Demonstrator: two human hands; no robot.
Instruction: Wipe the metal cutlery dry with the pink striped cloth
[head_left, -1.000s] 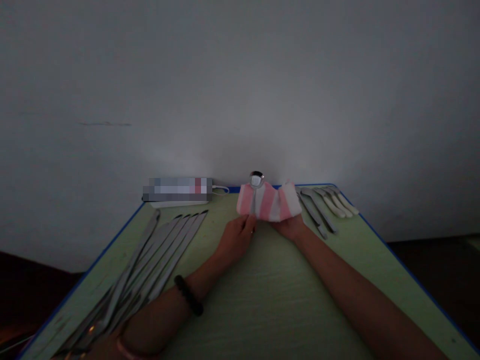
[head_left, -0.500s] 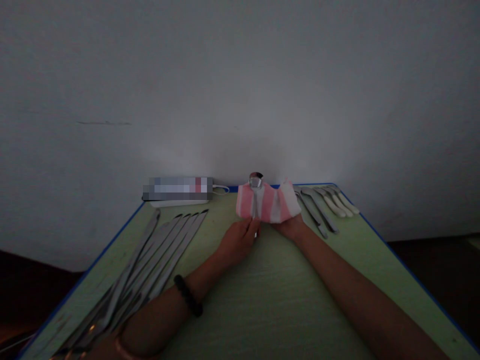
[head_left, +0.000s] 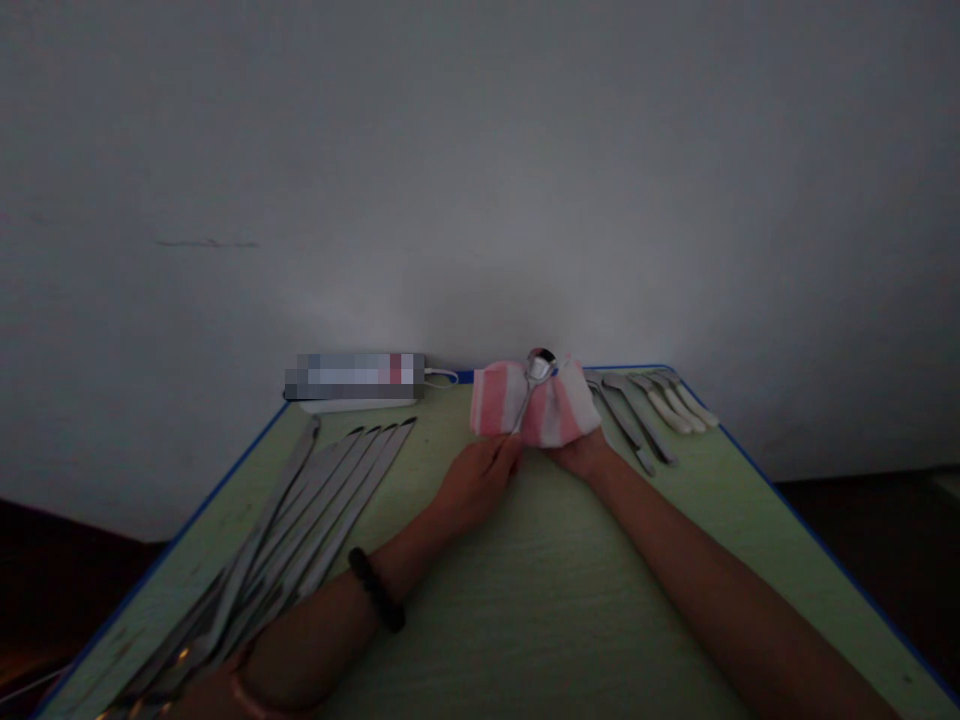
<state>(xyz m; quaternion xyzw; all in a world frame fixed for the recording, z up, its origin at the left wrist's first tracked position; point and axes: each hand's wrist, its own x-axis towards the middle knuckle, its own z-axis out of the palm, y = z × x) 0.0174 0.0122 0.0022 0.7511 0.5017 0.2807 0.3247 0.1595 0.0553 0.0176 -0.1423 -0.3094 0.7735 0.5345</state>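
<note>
A shiny metal spoon (head_left: 541, 366) is pinched by its handle in my left hand (head_left: 480, 482), its bowl pointing away from me. Behind the spoon spreads a pink-and-white striped cloth (head_left: 493, 395). My right hand (head_left: 581, 455) supports that cloth from underneath; most of its fingers are hidden by the fabric. The spoon lies in front of the cloth, its bowl near the cloth's upper edge. Both hands are over the far middle of the green table (head_left: 570, 570).
On the left, several metal knives (head_left: 352, 500) lie side by side, partly under my left forearm. Metal spoons (head_left: 637, 410) and white-handled cutlery (head_left: 686, 405) rest at the far right. A blurred-out box with a white cable (head_left: 446, 377) stands at the back left, against the wall (head_left: 480, 180).
The spoon's bowl has swung to the right across the cloth, tilting the spoon from nearly upright to slanting right. My hands and the cloth have hardly moved.
</note>
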